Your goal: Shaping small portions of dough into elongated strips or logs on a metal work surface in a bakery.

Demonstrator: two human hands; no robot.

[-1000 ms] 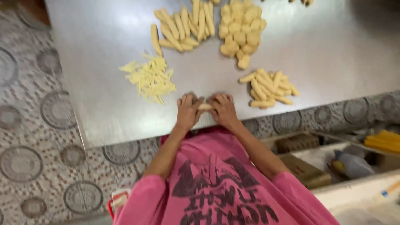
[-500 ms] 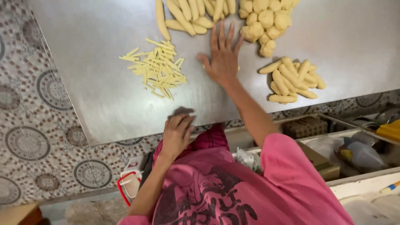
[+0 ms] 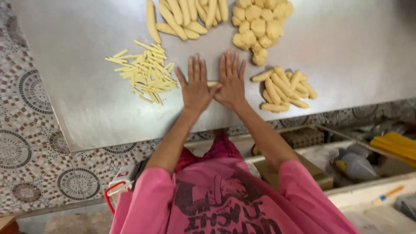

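My left hand and my right hand lie flat side by side on a steel sheet, fingers spread and pointing away from me. A small pale dough piece shows between the two thumbs, mostly hidden under the palms. A pile of thin dough sticks lies just left of my left hand. A heap of short dough rolls lies just right of my right hand.
Long dough rolls and a heap of round dough lumps lie at the far side of the sheet. The sheet rests on a mosaic floor. At the right are a cardboard box, a plastic bag and yellow bars.
A second ago both hands were together at the sheet's near edge. Then the right hand reached to the far heaps while the left stayed back. Now both press flat mid-sheet.
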